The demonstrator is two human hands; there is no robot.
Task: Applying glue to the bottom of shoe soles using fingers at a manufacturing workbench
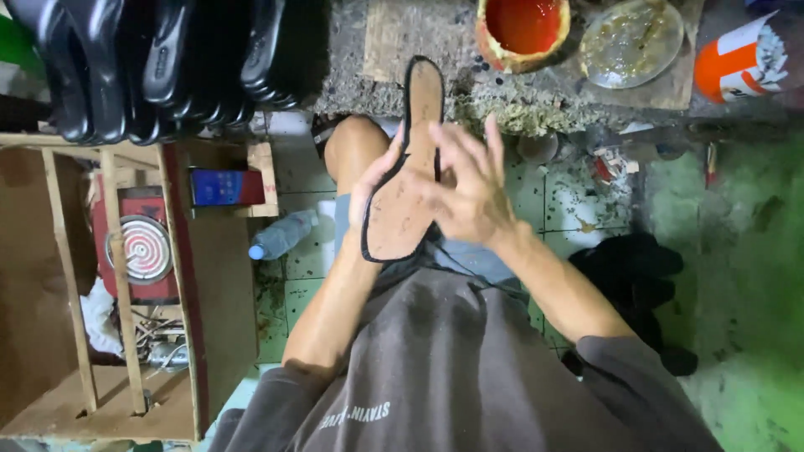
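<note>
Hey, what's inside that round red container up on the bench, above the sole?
The round red container holds a glossy red liquid that fills it nearly to its crusted rim. The liquid is opaque, so the bottom and anything sunk in it cannot be seen.

Dim, uneven light; the middle of the frame is brightest, a green cast tints the right edge, corners fall dark, and detail looks soft, slightly smeared.
</note>
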